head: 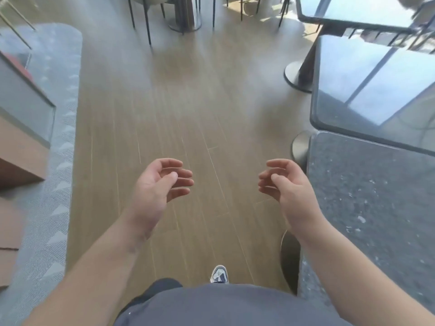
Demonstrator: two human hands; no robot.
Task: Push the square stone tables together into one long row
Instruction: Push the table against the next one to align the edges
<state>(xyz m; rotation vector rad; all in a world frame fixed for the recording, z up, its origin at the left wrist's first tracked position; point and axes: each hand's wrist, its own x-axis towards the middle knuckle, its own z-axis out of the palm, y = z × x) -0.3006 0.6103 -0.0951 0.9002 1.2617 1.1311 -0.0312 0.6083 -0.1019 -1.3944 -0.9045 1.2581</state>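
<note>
Stone tables: nearest table (376, 208) and second table (376, 90) seemingly touching at a skewed corner, third table (353, 12) standing apart; left hand (153, 191) and right hand (289, 189) hovering loosely curled, gripping nothing.

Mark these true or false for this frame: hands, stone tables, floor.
1. Both hands hold nothing. True: the left hand and right hand hang loosely curled over the wooden floor, with no grip on anything.
2. The right hand presses on the nearest table. False: it is beside the nearest table, not on its top.
3. The nearest table and the second table meet at an edge. True: their tops touch, though the second one sits at an angle.
4. A third table is flush against the second. False: a gap shows between them.
5. The tables are to the person's left. False: they line the right side; a patterned carpet is on the left.
</note>
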